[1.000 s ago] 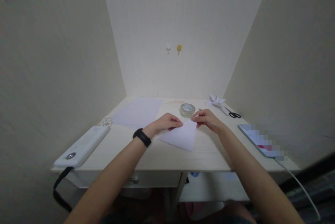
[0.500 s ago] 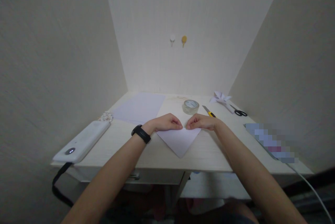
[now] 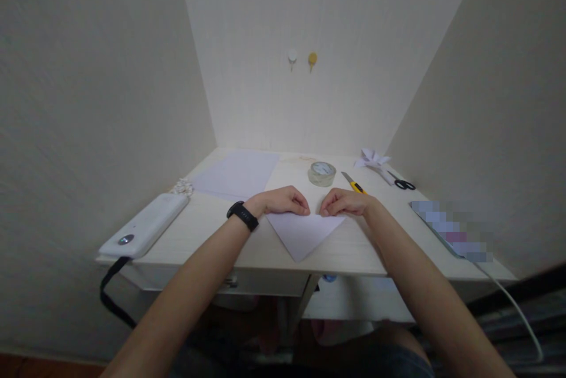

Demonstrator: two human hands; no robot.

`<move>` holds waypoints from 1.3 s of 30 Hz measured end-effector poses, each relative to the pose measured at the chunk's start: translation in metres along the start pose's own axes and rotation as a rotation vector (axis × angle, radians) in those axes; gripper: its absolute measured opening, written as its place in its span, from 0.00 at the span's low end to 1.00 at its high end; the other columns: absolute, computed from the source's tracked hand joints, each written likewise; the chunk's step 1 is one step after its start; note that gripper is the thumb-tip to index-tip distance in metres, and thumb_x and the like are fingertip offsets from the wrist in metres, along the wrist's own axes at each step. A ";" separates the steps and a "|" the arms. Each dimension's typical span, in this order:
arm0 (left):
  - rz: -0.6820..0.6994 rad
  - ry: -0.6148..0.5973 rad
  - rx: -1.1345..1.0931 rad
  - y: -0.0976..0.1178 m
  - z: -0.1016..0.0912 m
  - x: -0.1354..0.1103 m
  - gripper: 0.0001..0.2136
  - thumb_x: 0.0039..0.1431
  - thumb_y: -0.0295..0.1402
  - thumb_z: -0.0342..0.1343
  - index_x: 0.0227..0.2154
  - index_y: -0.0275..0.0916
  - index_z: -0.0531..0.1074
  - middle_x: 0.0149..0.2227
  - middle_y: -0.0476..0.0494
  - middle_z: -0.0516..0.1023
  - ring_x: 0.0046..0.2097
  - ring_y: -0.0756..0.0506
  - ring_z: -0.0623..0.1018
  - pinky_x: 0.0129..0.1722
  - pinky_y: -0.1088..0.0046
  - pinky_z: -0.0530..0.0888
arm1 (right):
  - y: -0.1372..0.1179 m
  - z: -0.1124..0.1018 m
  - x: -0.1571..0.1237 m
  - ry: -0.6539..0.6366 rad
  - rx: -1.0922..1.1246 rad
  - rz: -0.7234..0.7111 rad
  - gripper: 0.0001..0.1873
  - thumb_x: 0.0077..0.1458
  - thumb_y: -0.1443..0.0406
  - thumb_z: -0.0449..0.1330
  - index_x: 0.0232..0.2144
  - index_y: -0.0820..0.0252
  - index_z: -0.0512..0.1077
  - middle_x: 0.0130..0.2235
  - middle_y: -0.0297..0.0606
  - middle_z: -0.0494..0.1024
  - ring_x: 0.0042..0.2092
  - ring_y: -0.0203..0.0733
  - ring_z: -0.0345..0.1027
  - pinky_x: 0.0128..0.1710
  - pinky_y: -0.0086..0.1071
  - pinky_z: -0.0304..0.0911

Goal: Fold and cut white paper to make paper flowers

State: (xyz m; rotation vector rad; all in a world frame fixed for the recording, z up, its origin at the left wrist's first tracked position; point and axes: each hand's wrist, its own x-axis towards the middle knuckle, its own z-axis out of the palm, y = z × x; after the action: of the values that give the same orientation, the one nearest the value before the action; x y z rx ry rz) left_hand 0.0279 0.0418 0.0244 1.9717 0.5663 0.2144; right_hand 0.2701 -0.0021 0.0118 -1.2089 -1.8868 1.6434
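Right hand [image 3: 341,203] farther from left hand [image 3: 286,200] | paper [image 3: 302,232] nearside, edge under both

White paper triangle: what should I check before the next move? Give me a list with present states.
1. Left hand at the far edge of the paper triangle: ok.
2. Right hand at the same edge: ok, a gap between the hands.
3. Corner nearest the person on the desk: ok, short of the front edge.
4. Far edge creased sharply: cannot tell, fingers cover parts of it.
5. Cutter blade retracted: not ok, it shows.
6. Tape roll apart from the paper: ok, beyond the hands.
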 end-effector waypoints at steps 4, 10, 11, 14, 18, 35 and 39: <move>-0.054 -0.012 -0.066 -0.002 -0.007 -0.005 0.08 0.44 0.35 0.68 0.26 0.36 0.81 0.26 0.46 0.79 0.27 0.50 0.71 0.30 0.74 0.66 | 0.005 -0.010 -0.009 -0.068 0.056 0.010 0.15 0.39 0.64 0.71 0.31 0.67 0.82 0.26 0.39 0.81 0.26 0.34 0.70 0.28 0.27 0.64; -0.091 0.016 0.000 -0.007 -0.011 -0.005 0.09 0.44 0.36 0.68 0.26 0.36 0.81 0.25 0.46 0.78 0.25 0.50 0.69 0.27 0.75 0.63 | 0.006 -0.014 -0.016 -0.031 0.109 0.047 0.18 0.39 0.60 0.73 0.32 0.68 0.81 0.30 0.44 0.83 0.29 0.38 0.76 0.29 0.27 0.70; -0.090 0.026 0.006 -0.008 -0.011 -0.005 0.09 0.44 0.36 0.67 0.26 0.36 0.81 0.25 0.46 0.78 0.25 0.50 0.69 0.27 0.75 0.63 | 0.006 -0.012 -0.014 -0.008 0.118 0.046 0.18 0.39 0.60 0.73 0.32 0.68 0.81 0.30 0.44 0.83 0.29 0.38 0.76 0.29 0.27 0.70; -0.082 0.038 0.010 -0.010 -0.010 -0.004 0.09 0.44 0.37 0.67 0.26 0.36 0.81 0.25 0.46 0.79 0.26 0.51 0.69 0.26 0.75 0.63 | 0.004 -0.003 -0.007 0.051 0.112 0.029 0.18 0.39 0.59 0.73 0.31 0.67 0.81 0.29 0.42 0.82 0.28 0.37 0.75 0.27 0.26 0.69; -0.100 0.023 -0.002 -0.010 -0.010 -0.004 0.10 0.42 0.37 0.67 0.26 0.36 0.81 0.24 0.46 0.78 0.25 0.51 0.69 0.26 0.75 0.62 | 0.002 0.005 0.001 0.075 0.070 -0.015 0.13 0.38 0.61 0.72 0.24 0.67 0.80 0.23 0.38 0.79 0.23 0.34 0.70 0.23 0.25 0.66; -0.050 0.427 -0.315 -0.012 -0.009 -0.001 0.11 0.43 0.37 0.65 0.26 0.32 0.78 0.22 0.49 0.71 0.24 0.53 0.65 0.25 0.75 0.57 | 0.014 0.003 0.005 0.358 0.503 -0.268 0.25 0.44 0.56 0.72 0.45 0.54 0.77 0.41 0.40 0.82 0.39 0.41 0.76 0.38 0.33 0.72; -0.008 0.416 -0.320 -0.010 -0.003 0.002 0.12 0.44 0.38 0.65 0.26 0.32 0.77 0.22 0.50 0.70 0.23 0.54 0.64 0.25 0.75 0.56 | 0.006 0.036 0.035 0.590 0.614 -0.296 0.20 0.43 0.54 0.73 0.36 0.59 0.79 0.32 0.37 0.81 0.31 0.39 0.73 0.31 0.30 0.69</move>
State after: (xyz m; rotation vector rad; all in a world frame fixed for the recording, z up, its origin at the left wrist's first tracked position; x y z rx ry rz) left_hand 0.0259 0.0485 0.0166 1.6177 0.7540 0.6790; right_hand 0.2260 0.0024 -0.0116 -0.9459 -1.0318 1.3512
